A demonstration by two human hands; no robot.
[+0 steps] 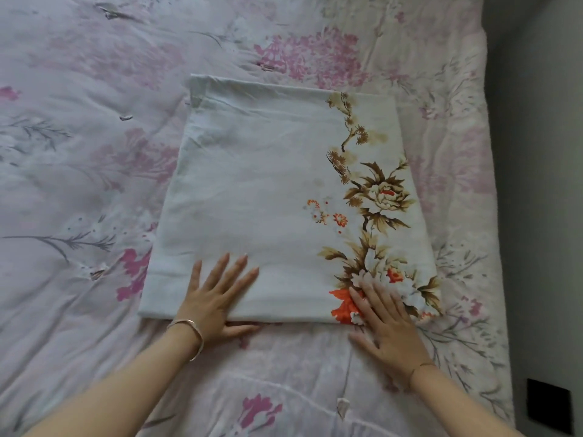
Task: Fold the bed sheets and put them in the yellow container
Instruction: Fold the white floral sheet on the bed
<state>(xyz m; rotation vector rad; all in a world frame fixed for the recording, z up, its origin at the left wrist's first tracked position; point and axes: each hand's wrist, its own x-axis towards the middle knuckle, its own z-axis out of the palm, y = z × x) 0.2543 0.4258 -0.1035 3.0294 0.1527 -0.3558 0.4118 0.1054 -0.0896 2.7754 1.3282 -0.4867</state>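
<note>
While on quilt [88, 190], folded sheet [262, 184] under L hand [214, 298], R hand [389, 323].

Pale quilted bedspread [79, 171] fills most of view, wrinkled, printed with pink blossoms and thin grey stems; large pink flower cluster [309, 55] at far centre; another pink bloom [257, 411] near, at bottom edge; small tufted stitch knots [125, 117] dotted over left half; bedspread's right edge runs far to near beside grey floor strip [536, 184]; dark square patch [549, 405] on floor, near right corner.
</note>
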